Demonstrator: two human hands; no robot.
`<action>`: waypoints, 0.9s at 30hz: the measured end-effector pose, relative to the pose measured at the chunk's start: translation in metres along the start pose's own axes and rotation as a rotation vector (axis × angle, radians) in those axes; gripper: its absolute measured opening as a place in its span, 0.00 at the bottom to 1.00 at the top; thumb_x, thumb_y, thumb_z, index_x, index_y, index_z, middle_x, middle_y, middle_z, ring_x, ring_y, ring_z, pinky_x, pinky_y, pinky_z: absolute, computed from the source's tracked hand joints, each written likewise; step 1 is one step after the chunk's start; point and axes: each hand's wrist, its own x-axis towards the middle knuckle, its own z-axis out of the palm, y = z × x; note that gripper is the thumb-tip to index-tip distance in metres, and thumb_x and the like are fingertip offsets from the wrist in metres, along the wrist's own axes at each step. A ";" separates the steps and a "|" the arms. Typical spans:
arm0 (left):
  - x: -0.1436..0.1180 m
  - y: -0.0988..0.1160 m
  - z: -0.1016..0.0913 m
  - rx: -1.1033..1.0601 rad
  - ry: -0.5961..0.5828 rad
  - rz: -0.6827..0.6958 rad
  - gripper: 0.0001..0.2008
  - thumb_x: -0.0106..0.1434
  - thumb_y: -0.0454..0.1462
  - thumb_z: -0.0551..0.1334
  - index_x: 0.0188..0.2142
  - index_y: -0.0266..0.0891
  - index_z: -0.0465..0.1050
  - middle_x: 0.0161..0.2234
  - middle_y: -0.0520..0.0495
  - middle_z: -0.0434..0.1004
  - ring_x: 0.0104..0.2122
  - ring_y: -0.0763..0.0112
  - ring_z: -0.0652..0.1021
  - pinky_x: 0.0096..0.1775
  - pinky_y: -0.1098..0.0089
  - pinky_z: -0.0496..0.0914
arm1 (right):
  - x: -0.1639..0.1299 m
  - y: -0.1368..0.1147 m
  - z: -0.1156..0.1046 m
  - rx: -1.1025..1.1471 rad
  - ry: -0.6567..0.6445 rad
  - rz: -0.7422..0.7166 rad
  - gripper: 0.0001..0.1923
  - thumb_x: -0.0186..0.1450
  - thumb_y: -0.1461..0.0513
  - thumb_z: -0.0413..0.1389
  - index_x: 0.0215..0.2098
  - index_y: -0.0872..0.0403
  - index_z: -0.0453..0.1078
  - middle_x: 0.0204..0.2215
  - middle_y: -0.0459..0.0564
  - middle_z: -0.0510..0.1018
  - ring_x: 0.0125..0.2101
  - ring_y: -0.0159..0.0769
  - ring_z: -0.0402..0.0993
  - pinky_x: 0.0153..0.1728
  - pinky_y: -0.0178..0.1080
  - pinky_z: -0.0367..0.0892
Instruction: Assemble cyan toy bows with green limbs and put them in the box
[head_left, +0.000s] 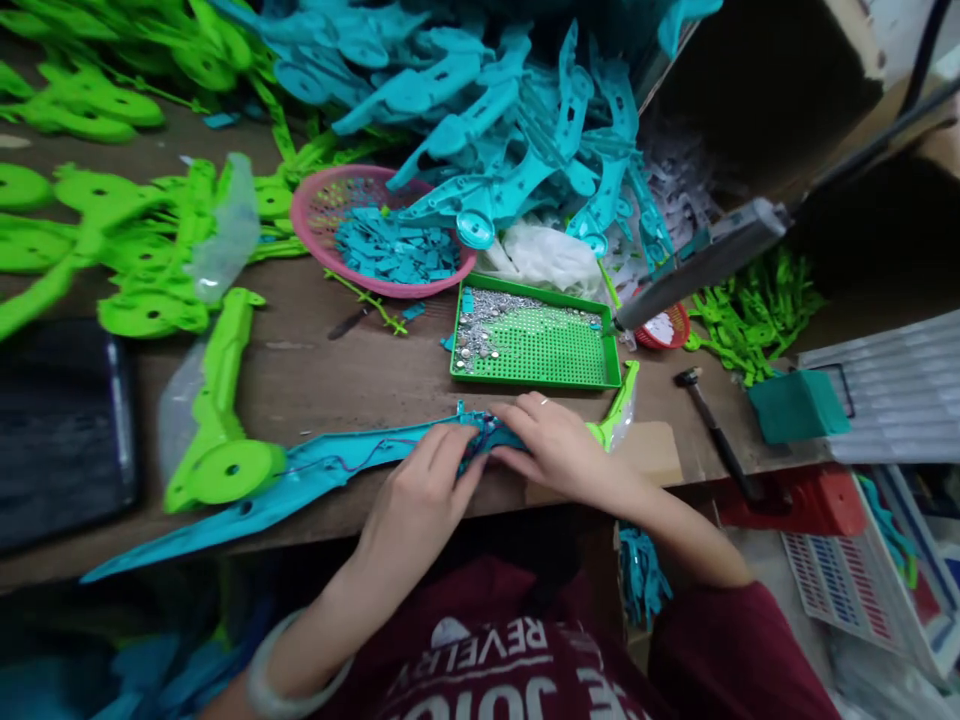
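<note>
A long blue plastic toy shell [300, 474], hollow side up and tapering to a point at the left, lies along the table's front edge. Thin dark wires [356, 463] run inside it. My left hand [424, 478] is closed on the shell near its right end, fingers bent and thumb against it. From the other side my right hand [551, 445] grips the same end, with fingertips at a bunch of wires there. What exactly the fingertips pinch is hidden. A green plastic piece with a round disc [232, 470] rests against the shell's left part.
Behind my hands is a green tray [536, 383] of small metal screws. A pink basket [307, 215] holds small blue parts. Blue shells [517, 150] are heaped behind, green ones [97, 200] at left. A hammer [716, 430] and grey-barrelled tool [705, 262] are at right.
</note>
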 end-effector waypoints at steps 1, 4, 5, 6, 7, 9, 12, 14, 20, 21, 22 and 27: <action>-0.001 0.000 -0.003 0.012 -0.029 0.020 0.09 0.74 0.37 0.54 0.48 0.37 0.68 0.41 0.42 0.78 0.41 0.61 0.80 0.43 0.63 0.77 | 0.001 0.000 0.003 -0.037 -0.020 0.005 0.12 0.73 0.60 0.52 0.49 0.58 0.71 0.40 0.58 0.75 0.42 0.45 0.69 0.42 0.45 0.70; -0.003 0.002 -0.010 0.070 -0.073 0.048 0.10 0.74 0.38 0.54 0.48 0.36 0.70 0.43 0.40 0.77 0.43 0.57 0.79 0.45 0.59 0.76 | 0.004 0.005 0.009 -0.037 -0.021 -0.006 0.11 0.73 0.66 0.48 0.44 0.57 0.73 0.38 0.57 0.73 0.41 0.45 0.66 0.41 0.45 0.70; -0.004 0.002 -0.012 0.087 -0.071 0.045 0.10 0.73 0.37 0.55 0.49 0.36 0.70 0.43 0.39 0.77 0.43 0.58 0.79 0.46 0.59 0.76 | 0.004 0.007 0.010 -0.010 0.005 -0.028 0.12 0.73 0.66 0.48 0.48 0.57 0.72 0.39 0.57 0.73 0.42 0.44 0.66 0.42 0.46 0.70; -0.005 0.003 -0.012 0.101 -0.063 0.046 0.10 0.73 0.36 0.55 0.49 0.36 0.71 0.43 0.39 0.78 0.43 0.58 0.79 0.46 0.59 0.76 | 0.005 0.008 0.011 0.017 0.037 -0.061 0.14 0.72 0.67 0.49 0.53 0.56 0.71 0.42 0.57 0.73 0.43 0.44 0.65 0.44 0.47 0.70; -0.007 0.003 -0.012 0.115 -0.057 0.056 0.10 0.73 0.34 0.55 0.50 0.35 0.71 0.44 0.39 0.78 0.44 0.59 0.80 0.47 0.60 0.76 | 0.006 0.008 0.011 0.037 0.065 -0.105 0.17 0.72 0.68 0.49 0.57 0.56 0.68 0.46 0.58 0.73 0.45 0.45 0.65 0.45 0.48 0.71; -0.009 0.004 -0.009 0.155 -0.063 0.104 0.11 0.72 0.32 0.55 0.51 0.35 0.71 0.44 0.39 0.80 0.44 0.59 0.81 0.48 0.61 0.75 | 0.011 0.009 0.012 0.042 0.083 -0.212 0.19 0.72 0.68 0.49 0.60 0.55 0.67 0.53 0.61 0.72 0.47 0.46 0.64 0.47 0.49 0.71; -0.011 0.005 -0.006 0.222 -0.067 0.182 0.11 0.72 0.30 0.55 0.51 0.34 0.71 0.43 0.40 0.82 0.42 0.60 0.81 0.47 0.62 0.74 | 0.018 0.012 0.014 -0.017 0.037 -0.352 0.12 0.73 0.65 0.49 0.46 0.55 0.74 0.54 0.60 0.74 0.48 0.46 0.64 0.45 0.47 0.71; -0.013 0.006 -0.007 0.238 -0.052 0.187 0.11 0.71 0.29 0.56 0.50 0.34 0.72 0.41 0.41 0.82 0.40 0.61 0.81 0.46 0.62 0.74 | 0.020 0.015 0.017 -0.057 0.020 -0.391 0.12 0.74 0.62 0.50 0.39 0.55 0.75 0.51 0.59 0.75 0.47 0.44 0.65 0.44 0.45 0.71; -0.015 0.005 -0.010 0.262 -0.060 0.242 0.06 0.70 0.31 0.60 0.45 0.34 0.75 0.41 0.40 0.82 0.39 0.61 0.80 0.43 0.62 0.74 | 0.019 0.018 0.021 -0.107 0.033 -0.366 0.12 0.73 0.62 0.52 0.37 0.56 0.76 0.46 0.58 0.74 0.45 0.44 0.64 0.40 0.44 0.67; -0.014 0.004 -0.009 0.281 -0.066 0.252 0.06 0.70 0.32 0.61 0.44 0.34 0.75 0.41 0.40 0.82 0.40 0.59 0.80 0.43 0.62 0.74 | 0.019 0.017 0.021 -0.106 0.031 -0.344 0.12 0.73 0.61 0.52 0.35 0.55 0.76 0.44 0.58 0.74 0.45 0.44 0.64 0.39 0.43 0.66; -0.013 0.003 -0.009 0.298 -0.072 0.255 0.06 0.70 0.34 0.61 0.43 0.34 0.76 0.42 0.39 0.82 0.41 0.58 0.80 0.43 0.61 0.74 | 0.020 0.016 0.021 -0.102 0.027 -0.322 0.13 0.73 0.61 0.53 0.34 0.55 0.76 0.42 0.57 0.73 0.44 0.44 0.64 0.38 0.43 0.65; -0.011 0.001 -0.008 0.317 -0.056 0.340 0.09 0.71 0.34 0.60 0.49 0.33 0.75 0.44 0.39 0.83 0.42 0.58 0.80 0.46 0.59 0.74 | 0.025 0.008 0.025 -0.132 0.036 -0.217 0.12 0.70 0.61 0.57 0.28 0.54 0.74 0.39 0.55 0.70 0.41 0.43 0.63 0.34 0.41 0.63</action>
